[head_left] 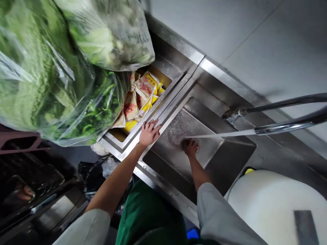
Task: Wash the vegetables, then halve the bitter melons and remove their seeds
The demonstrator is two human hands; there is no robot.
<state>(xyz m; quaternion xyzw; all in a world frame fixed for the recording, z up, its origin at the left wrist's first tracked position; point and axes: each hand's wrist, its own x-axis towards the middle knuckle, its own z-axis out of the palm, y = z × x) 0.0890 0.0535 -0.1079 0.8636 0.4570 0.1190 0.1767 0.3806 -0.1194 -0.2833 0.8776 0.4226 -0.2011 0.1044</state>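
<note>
My left hand (149,133) lies on the metal rim between two sinks, its fingers spread and nothing in it. Down in the stainless steel sink (176,127), my right hand (191,148) reaches to the round drain (184,143) with curled fingers. Whatever those fingers grip, if anything, is hidden. A stream of water (224,134) runs from the curved metal faucet (288,126) and lands beside the drain, close to my right hand.
In the neighbouring sink lie several yellow-and-white printed packets (145,88). Large clear bags of green vegetables (63,78) are piled over its left side. A white rounded container (278,204) stands at right, a black plastic bag (99,173) at lower left.
</note>
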